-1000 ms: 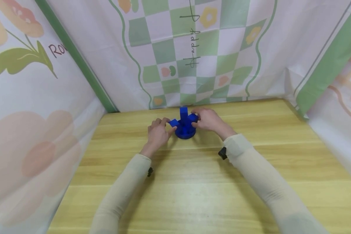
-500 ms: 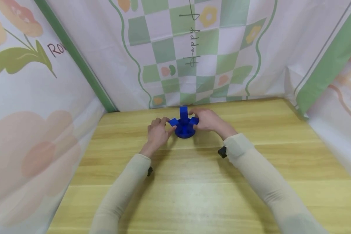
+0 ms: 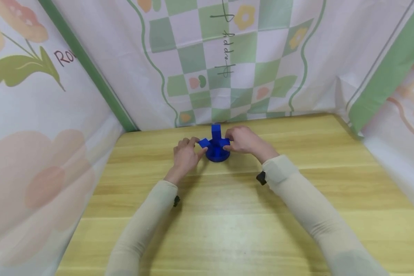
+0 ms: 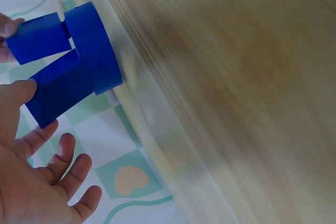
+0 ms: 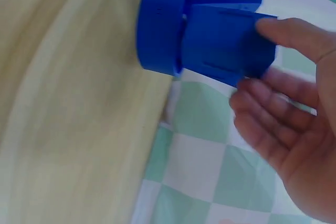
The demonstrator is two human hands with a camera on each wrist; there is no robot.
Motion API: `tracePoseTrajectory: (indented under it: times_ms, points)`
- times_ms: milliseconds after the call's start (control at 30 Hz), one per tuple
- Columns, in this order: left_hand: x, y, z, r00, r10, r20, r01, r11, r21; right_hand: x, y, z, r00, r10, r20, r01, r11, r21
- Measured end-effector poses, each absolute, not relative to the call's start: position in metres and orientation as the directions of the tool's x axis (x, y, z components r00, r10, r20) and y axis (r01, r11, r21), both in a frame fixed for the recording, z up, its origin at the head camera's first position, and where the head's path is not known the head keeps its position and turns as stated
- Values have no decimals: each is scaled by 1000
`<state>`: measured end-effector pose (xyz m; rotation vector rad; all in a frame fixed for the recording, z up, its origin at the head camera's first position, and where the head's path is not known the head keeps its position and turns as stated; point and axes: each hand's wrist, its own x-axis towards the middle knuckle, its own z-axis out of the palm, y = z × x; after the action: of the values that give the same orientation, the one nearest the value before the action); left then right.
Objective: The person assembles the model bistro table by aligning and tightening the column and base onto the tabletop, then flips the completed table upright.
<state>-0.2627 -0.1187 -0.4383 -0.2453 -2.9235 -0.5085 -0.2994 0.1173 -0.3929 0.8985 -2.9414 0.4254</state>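
Observation:
Near the back edge of the table, a blue round base (image 3: 218, 157) carries several blue blocks that rise from it. My left hand (image 3: 185, 156) pinches the left block (image 4: 60, 85) near its outer end, thumb on one side and index finger on the other; its other fingers are loosely curled. On the opposite side, my right hand (image 3: 245, 140) holds the right block (image 5: 223, 43) between thumb and fingers, and this block leans outward from the base's rim. A back block (image 3: 216, 132) stands upright between the two hands, untouched.
The wood-grain table (image 3: 224, 222) stretches out in front of the blue piece. Right behind it hangs a checkered green and white curtain (image 3: 241, 80). A flower-printed side curtain (image 3: 48, 161) borders the left of the table, and another stands at the right.
The right hand has shifted its fingers on the right block, which now sits turned and slightly closer to the middle. The left hand keeps its pinch with little movement.

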Motion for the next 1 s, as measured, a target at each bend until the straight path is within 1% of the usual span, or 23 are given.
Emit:
tracePoseTrajectory:
  times_ms: [100, 167, 267, 367, 433, 500, 667, 733, 900, 1000]
  points:
    - [-263, -119, -438, -975, 130, 179, 183, 927, 327, -301, 113, -399, -868, -486, 104, -495, 825, -272]
    - [-263, -119, -438, -975, 130, 178, 184, 926, 330, -302, 110, -402, -869, -484, 104, -492, 822, -287]
    - [-263, -119, -438, -976, 128, 177, 181, 927, 327, -301, 107, -403, -838, -537, 94, -540, 793, -283]
    - [-263, -119, -438, -977, 123, 173, 174, 930, 324, -300, 106, -401, -798, -598, 70, -595, 765, -246]
    - [-263, -120, -438, -978, 118, 174, 170, 931, 324, -300, 106, -399, -785, -617, 57, -612, 759, -223]
    - [-262, -120, -437, -977, 119, 177, 172, 929, 326, -300, 106, -397, -798, -601, 52, -595, 771, -227]
    - [-262, -119, -437, -974, 126, 187, 181, 930, 319, -304, 102, -398, -854, -517, 56, -513, 822, -248]
    - [-262, -119, -438, -974, 127, 189, 183, 931, 316, -306, 100, -399, -856, -513, 63, -511, 823, -248]
    - [-263, -120, -438, -974, 127, 187, 181, 933, 310, -309, 99, -404, -831, -544, 112, -551, 783, -287]
    - [-264, -120, -438, -974, 129, 188, 183, 934, 307, -310, 99, -408, -841, -521, 142, -540, 799, -264]
